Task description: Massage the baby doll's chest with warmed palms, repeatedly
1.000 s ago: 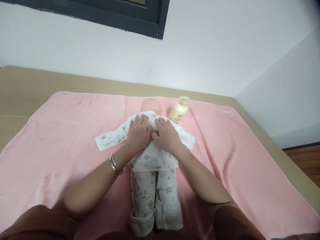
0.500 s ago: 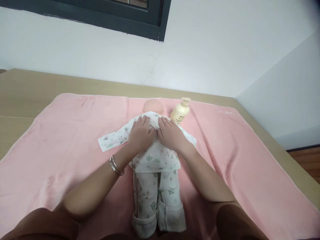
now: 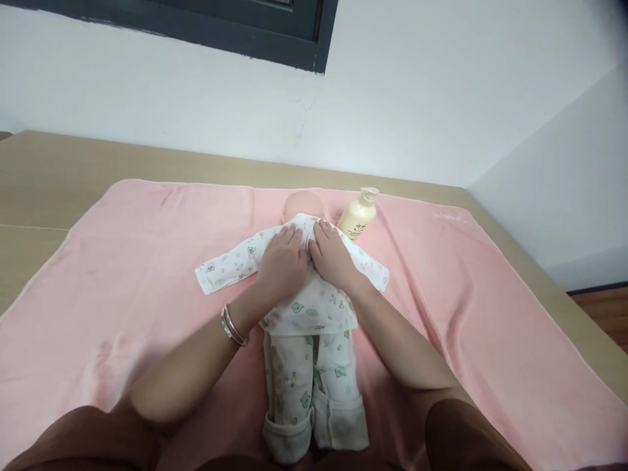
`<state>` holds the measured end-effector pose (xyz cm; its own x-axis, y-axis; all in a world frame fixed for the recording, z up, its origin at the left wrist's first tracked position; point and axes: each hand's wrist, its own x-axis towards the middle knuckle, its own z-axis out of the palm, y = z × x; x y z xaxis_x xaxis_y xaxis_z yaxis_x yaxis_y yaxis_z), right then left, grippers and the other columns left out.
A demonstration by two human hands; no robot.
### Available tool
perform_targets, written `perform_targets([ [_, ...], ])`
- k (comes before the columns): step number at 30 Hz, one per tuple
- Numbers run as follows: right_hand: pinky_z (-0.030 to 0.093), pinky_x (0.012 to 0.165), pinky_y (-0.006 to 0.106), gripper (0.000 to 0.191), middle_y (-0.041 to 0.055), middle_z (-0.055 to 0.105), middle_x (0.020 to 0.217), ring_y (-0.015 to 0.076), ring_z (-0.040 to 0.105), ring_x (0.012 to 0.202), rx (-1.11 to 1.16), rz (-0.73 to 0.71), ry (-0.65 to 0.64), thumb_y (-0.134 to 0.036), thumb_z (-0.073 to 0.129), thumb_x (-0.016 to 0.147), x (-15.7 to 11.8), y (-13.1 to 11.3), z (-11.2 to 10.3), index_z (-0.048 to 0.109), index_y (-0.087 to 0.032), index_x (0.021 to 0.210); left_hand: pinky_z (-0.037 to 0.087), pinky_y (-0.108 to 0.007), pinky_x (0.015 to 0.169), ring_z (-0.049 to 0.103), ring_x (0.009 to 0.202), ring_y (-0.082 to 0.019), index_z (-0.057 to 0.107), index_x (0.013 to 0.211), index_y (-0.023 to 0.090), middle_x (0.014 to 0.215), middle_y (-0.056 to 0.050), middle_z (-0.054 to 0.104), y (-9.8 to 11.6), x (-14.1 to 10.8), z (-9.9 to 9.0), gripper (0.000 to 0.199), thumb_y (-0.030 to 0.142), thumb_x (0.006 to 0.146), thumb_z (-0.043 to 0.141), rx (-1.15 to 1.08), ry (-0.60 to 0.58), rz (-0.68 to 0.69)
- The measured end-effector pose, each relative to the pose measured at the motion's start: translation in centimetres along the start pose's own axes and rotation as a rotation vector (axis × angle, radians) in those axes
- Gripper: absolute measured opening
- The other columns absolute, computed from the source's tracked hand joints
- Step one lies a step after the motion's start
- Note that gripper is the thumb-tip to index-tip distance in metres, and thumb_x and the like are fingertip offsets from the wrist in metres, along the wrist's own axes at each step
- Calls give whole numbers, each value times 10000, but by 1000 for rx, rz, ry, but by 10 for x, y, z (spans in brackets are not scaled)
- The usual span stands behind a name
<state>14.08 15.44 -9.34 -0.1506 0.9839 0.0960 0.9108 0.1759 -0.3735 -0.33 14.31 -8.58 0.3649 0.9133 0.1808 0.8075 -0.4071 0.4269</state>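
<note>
A baby doll [image 3: 303, 201] lies face down or with its face out of sight on a pink blanket [image 3: 147, 340], its bald head toward the wall. It wears a white printed shirt [image 3: 314, 314] with the sleeves spread to both sides, and matching trousers [image 3: 290, 376] with cuffs folded over the feet. My left hand [image 3: 284, 261] rests flat on the left of the doll's upper body, fingers stretched toward its head. On the other side my right hand [image 3: 333, 252] lies flat too, its thumb near the left hand. Neither hand grips anything.
A cream pump bottle [image 3: 359, 214] stands on the blanket just right of the doll's head. The blanket covers most of a wooden table [image 3: 196, 160], which meets a white wall [image 3: 402, 91]. A dark window frame [image 3: 275, 36] is set in the wall above.
Both hands stay on the doll's upper body; the left hand's fingers and thumb are now closer together. The whole view has shifted slightly, and the doll and bottle stay in place.
</note>
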Motion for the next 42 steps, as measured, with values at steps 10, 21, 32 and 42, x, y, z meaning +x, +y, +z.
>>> perform_targets([
  [10,209,1259,520,627,214,316,1611,315,228,1536,16,4,50,-324,256,995,-1,5,7,324,7,1522,277,-576,1232,319,1496,-359,423,1461,8,1557,-232,416,-5,2,14,565,307,994,313,-12,88,-56],
  [21,316,1227,479,569,231,497,1493,335,419,1439,-155,-49,81,-283,294,1000,-26,-25,-3,446,34,1448,380,-489,1187,486,1383,-313,540,1336,19,1447,-225,546,-24,18,9,501,258,933,361,-90,89,-45],
  [32,383,1150,533,439,153,564,1443,289,463,1398,32,-58,-28,-286,282,998,6,6,-17,584,-148,1285,252,-537,1249,300,1514,-324,435,1445,19,1565,-205,418,13,-11,17,529,217,965,332,20,76,-35],
  [42,315,1217,481,530,191,418,1562,312,331,1495,-16,2,-64,-293,296,995,-11,-17,-13,459,-62,1443,223,-607,1236,269,1510,-394,459,1424,34,1578,-186,403,-2,7,-5,519,267,983,318,-27,-70,-150],
])
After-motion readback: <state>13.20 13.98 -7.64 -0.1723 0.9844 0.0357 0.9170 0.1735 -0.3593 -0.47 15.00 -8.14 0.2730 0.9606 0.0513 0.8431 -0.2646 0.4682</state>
